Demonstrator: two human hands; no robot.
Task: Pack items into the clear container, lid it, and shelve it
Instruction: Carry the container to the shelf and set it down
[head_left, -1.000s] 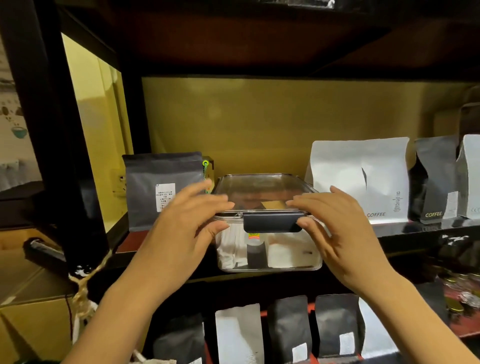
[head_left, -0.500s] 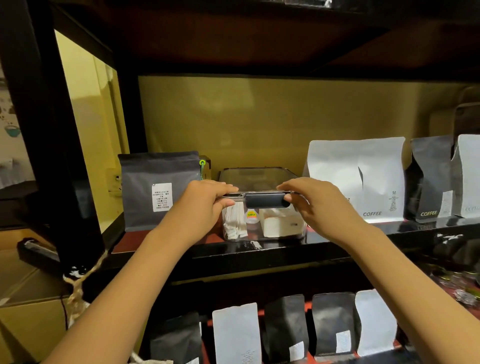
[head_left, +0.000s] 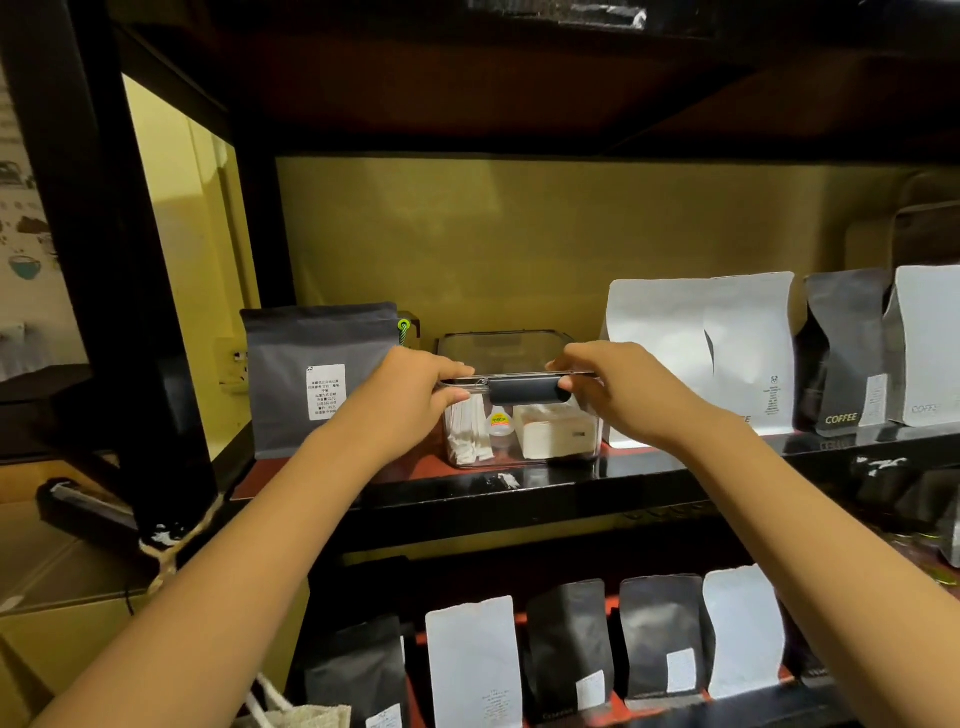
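The clear rectangular plastic container (head_left: 519, 436), packed and lidded, sits at the front edge of the black shelf (head_left: 649, 467). Left hand (head_left: 415, 395) and right hand (head_left: 618, 389) grip its rim; only releasing remains.

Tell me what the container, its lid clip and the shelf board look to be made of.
Clear container: seemingly hard transparent plastic; contents show through.
Lid clip: dark, matte, probably plastic or rubber.
Shelf board: glossy black, lacquered wood or laminate perhaps; it mirrors the bags.
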